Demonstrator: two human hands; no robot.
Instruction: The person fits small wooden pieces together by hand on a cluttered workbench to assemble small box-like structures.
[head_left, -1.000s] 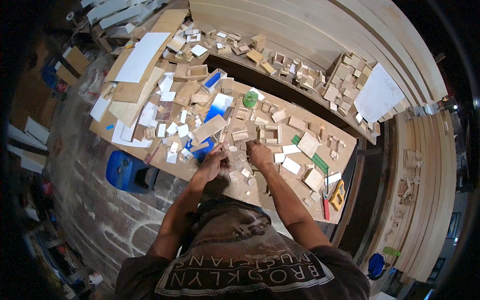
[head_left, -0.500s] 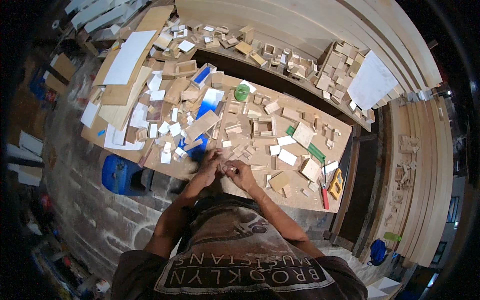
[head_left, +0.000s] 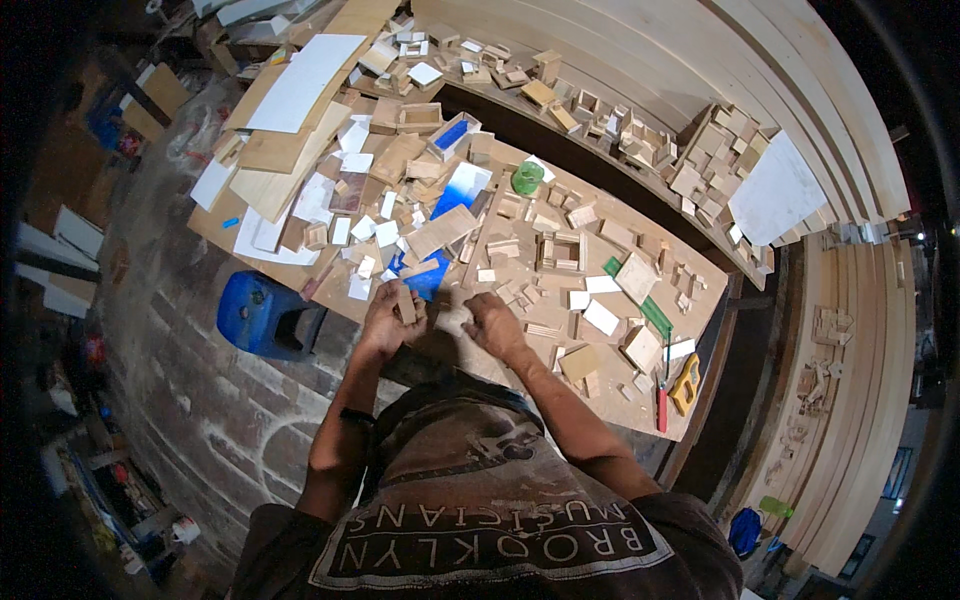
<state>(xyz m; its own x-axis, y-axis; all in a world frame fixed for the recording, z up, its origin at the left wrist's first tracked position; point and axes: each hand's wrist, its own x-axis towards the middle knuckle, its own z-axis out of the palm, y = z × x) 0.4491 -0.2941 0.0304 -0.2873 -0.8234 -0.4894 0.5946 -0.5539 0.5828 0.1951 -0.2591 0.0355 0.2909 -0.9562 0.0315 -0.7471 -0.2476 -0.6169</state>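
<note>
My left hand (head_left: 381, 322) is closed round a small wooden block (head_left: 405, 304) at the near edge of the workbench (head_left: 625, 400). Apart from it, to the right, my right hand (head_left: 492, 324) hovers low over the bench with its fingers curled together. A pale, blurred patch lies by its fingertips, and I cannot make out whether it is held. Just beyond the hands are thin wood strips (head_left: 519, 295) and a longer flat board (head_left: 441, 232) lying across a blue-painted sheet (head_left: 425, 277). A small open wooden frame box (head_left: 561, 252) stands farther right.
A green jar (head_left: 527, 179) stands toward the back. At the right edge lie a yellow-handled tool (head_left: 686, 385) and a red-handled tool (head_left: 661, 410). White sheets (head_left: 305, 82) and boards are stacked left. A blue plastic stool (head_left: 262, 314) is below. Long planks (head_left: 850, 400) lie right.
My hands, together half a second ago, have moved apart, the left one to the left with the wooden block now showing. The whole view has shifted slightly right and down.
</note>
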